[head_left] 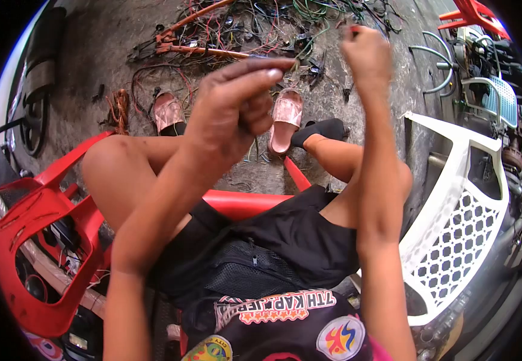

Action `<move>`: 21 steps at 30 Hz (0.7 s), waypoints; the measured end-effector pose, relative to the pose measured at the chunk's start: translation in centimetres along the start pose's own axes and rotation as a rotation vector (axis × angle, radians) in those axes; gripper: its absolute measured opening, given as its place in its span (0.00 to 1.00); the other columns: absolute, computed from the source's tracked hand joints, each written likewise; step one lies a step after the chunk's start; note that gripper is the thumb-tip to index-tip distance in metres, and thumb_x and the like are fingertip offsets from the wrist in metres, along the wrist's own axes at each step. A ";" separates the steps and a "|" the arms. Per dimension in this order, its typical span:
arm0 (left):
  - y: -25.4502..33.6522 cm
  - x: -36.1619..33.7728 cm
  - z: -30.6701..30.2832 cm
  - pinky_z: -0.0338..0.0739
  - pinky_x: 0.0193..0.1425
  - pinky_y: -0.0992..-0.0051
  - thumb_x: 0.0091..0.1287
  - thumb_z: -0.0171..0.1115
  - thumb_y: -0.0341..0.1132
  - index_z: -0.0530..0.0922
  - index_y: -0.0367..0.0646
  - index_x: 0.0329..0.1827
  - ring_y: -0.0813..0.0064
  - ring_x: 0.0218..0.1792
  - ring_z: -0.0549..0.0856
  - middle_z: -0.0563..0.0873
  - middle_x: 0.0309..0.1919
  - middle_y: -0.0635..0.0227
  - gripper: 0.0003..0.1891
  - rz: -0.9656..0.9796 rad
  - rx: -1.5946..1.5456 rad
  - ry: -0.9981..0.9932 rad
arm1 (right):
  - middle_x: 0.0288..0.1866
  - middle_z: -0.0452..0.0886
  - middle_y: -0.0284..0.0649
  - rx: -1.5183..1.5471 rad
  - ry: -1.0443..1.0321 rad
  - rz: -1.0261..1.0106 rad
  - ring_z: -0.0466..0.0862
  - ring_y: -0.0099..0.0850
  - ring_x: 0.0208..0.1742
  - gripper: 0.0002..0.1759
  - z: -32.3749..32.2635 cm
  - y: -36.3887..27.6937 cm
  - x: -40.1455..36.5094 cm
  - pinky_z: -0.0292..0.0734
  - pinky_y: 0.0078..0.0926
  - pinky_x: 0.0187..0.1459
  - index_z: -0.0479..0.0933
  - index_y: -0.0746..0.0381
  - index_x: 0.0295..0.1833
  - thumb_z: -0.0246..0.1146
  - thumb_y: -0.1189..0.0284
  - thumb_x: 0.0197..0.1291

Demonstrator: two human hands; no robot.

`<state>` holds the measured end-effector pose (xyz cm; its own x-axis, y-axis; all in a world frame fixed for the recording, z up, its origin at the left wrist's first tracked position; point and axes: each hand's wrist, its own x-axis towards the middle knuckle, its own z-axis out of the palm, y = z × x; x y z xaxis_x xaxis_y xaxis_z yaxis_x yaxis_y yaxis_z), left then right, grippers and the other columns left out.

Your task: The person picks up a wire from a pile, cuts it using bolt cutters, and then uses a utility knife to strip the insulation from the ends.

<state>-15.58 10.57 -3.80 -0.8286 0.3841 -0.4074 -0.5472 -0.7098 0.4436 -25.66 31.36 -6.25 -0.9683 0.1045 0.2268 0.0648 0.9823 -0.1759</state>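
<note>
My left hand (231,105) is raised in front of my lap, thumb and index finger pinched together. A thin greenish wire (297,62) shows at its fingertips, partly lost against the wires behind. Higher up and to the right is my right hand (367,57), fingers closed around a small dark and reddish thing too blurred to name. Beyond both hands, a tangled pile of wires (261,30) in red, green and black lies on the concrete floor. Orange-handled cutters (204,51) rest on the pile.
Pink slippers (168,112) stand on the floor before me. To the left is a red plastic chair (44,228), to the right a white one (453,174). Copper-coloured strands (119,111) lie near my knee. Metal parts (516,150) and another red chair (474,17) are at far right.
</note>
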 end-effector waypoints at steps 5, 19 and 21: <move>1.4 2.4 -2.7 0.49 0.17 0.83 0.64 0.60 0.28 0.79 0.38 0.49 0.90 0.14 0.57 0.60 0.15 0.84 0.11 0.071 -0.110 0.119 | 0.31 0.83 0.51 0.315 -0.036 -0.148 0.85 0.42 0.28 0.20 -0.9 -0.5 -1.0 0.77 0.37 0.31 0.77 0.67 0.44 0.65 0.62 0.52; 3.0 4.7 -4.4 0.50 0.18 0.83 0.66 0.60 0.28 0.76 0.42 0.47 0.88 0.14 0.60 0.66 0.15 0.80 0.08 0.136 -0.197 0.242 | 0.55 0.75 0.55 1.889 -1.044 0.562 0.83 0.44 0.48 0.25 -0.5 -4.8 -5.5 0.84 0.49 0.45 0.59 0.56 0.61 0.61 0.68 0.63; 3.2 5.0 -4.3 0.50 0.18 0.83 0.66 0.60 0.28 0.76 0.42 0.47 0.88 0.15 0.60 0.67 0.15 0.79 0.08 0.153 -0.179 0.320 | 0.55 0.75 0.54 1.904 -1.049 0.506 0.83 0.42 0.48 0.30 0.0 -5.0 -6.0 0.84 0.42 0.46 0.58 0.61 0.63 0.64 0.72 0.59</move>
<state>-20.98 7.63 -7.86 -0.8043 0.0825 -0.5885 -0.3675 -0.8472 0.3835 -20.19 25.79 -6.70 -0.7379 -0.5075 -0.4449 0.6623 -0.4176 -0.6221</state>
